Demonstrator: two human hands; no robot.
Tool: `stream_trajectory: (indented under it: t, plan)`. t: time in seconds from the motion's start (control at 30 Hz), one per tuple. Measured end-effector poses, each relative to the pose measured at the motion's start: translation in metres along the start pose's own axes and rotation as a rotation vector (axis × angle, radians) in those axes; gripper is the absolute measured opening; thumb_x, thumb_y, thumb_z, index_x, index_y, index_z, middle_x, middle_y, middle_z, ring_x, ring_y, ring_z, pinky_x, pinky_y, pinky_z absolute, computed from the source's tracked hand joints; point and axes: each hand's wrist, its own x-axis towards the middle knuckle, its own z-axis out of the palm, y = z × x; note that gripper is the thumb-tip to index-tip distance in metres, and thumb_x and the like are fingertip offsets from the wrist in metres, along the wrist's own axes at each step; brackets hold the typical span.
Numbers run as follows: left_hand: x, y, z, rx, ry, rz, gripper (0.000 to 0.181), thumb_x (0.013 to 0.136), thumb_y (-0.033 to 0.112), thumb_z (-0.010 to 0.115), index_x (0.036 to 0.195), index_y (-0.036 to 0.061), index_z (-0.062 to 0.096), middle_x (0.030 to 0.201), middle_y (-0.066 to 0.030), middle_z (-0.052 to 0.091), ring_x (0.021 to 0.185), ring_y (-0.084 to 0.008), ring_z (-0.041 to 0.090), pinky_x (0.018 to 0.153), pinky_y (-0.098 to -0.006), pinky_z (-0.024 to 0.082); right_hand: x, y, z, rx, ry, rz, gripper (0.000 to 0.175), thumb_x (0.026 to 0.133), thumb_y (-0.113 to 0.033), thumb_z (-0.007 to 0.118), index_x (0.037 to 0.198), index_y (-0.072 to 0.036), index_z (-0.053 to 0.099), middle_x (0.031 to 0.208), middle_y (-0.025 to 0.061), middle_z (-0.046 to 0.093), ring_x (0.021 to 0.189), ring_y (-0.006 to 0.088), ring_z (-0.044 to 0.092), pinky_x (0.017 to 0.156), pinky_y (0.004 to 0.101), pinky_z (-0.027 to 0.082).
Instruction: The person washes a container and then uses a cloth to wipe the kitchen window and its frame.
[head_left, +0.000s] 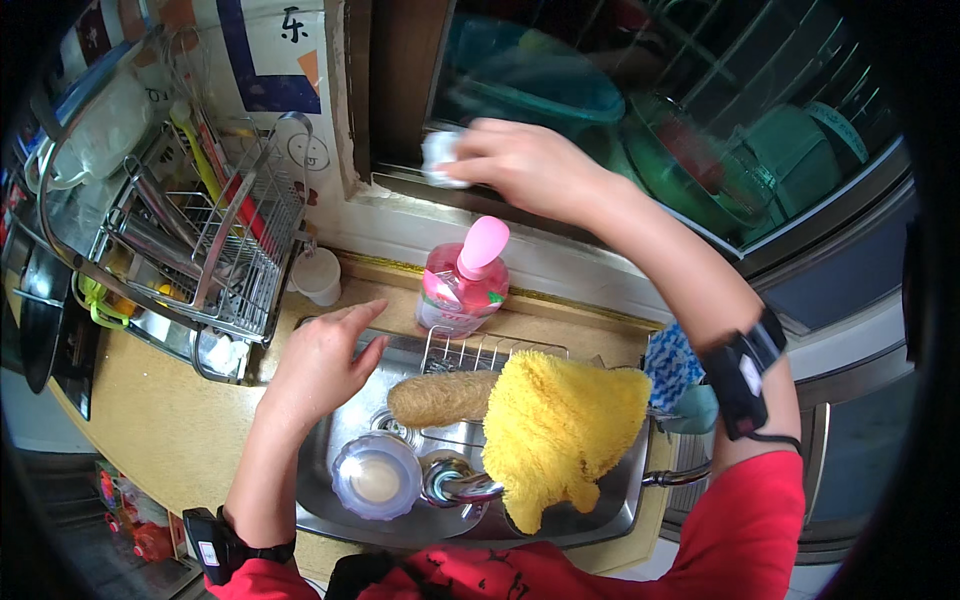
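Note:
My right hand (529, 169) pinches a white wad (441, 159), perhaps tissue or cloth, against the lower corner of the window frame (397, 75); the wad is blurred. My left hand (322, 356) hovers over the left rim of the steel sink (352, 390), fingers apart, holding nothing. Between the hands, a pink pump bottle (461, 289) of liquid stands on the ledge behind the sink. A yellow fluffy cloth (562, 427) hangs over the faucet side and hides part of a tan loofah (439, 397) on a wire rack. A clear plastic bowl (376, 476) sits beside the faucet (469, 486).
To the left stands a wire dish rack (247, 247) with utensils, near a white cup (316, 276). A blue patterned cloth (671, 367) hangs at the sink's right end. Behind the window glass are a teal basin (547, 97) and a green basin (697, 161).

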Motion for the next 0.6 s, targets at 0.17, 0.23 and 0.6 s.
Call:
stream_trajectory:
  t: [0.17,0.23,0.6]
  plan:
    - [-0.004,-0.003,0.002,0.046,-0.037,-0.040,0.032,0.074,0.015,0.055,0.103,0.0024,0.052,0.094,-0.0179,0.056,0.083,-0.0323,0.055,0.072,-0.0372,0.044,0.056,0.004,0.038,-0.011,-0.108,-0.192,0.028,0.068,-0.003,0.052,0.092,-0.015,0.061,0.086,0.0052,0.051,0.085,0.0222,0.051,0.069,0.0327,0.045]
    - [-0.007,0.003,-0.005,0.057,-0.085,-0.114,0.032,0.074,0.015,0.055,0.103,0.0019,0.051,0.094,-0.0178,0.056,0.084,-0.0325,0.054,0.072,-0.0371,0.044,0.058,0.003,0.043,0.021,-0.252,-0.126,0.029,0.067,-0.002,0.052,0.091,-0.016,0.062,0.083,0.0057,0.050,0.086,0.0223,0.051,0.071,0.0330,0.044]
    - [-0.041,-0.015,-0.002,-0.253,0.096,-0.155,0.025,0.078,0.001,0.047,0.103,-0.0028,0.052,0.093,-0.0173,0.059,0.089,-0.0242,0.058,0.077,-0.0295,0.043,-0.110,0.023,-0.008,0.060,-0.528,0.142,0.039,0.059,0.003,0.053,0.092,-0.015,0.062,0.083,0.0078,0.051,0.085,0.0245,0.050,0.071,0.0334,0.043]
